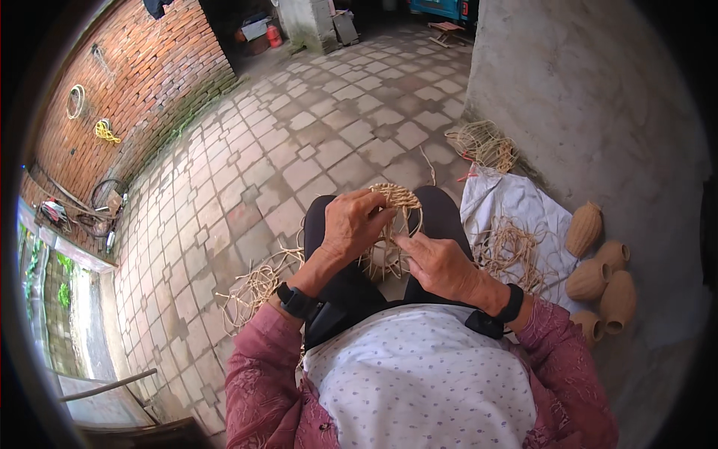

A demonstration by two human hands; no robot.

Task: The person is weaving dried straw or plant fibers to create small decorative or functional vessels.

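A small woven piece of natural cord (395, 196), with an open ring and loose strands below, is held up between my knees. My left hand (351, 224) grips its woven top from the left, thumb and fingers closed on it. Just below and to the right, my right hand (437, 262) has its fingertips closed at the lower part of the ring; whether they pinch a strand or the ring itself is hard to tell. Loose tan strands (254, 292) trail down beside my left leg.
At my right, a white sheet (553, 217) bears tangled strands (508, 247), with several woven gourd-shaped baskets (587, 280) beside it along a concrete wall (576, 90). A bundle of open weave (482, 142) lies beyond. Pavers (202, 262) stretch toward a brick wall (134, 67).
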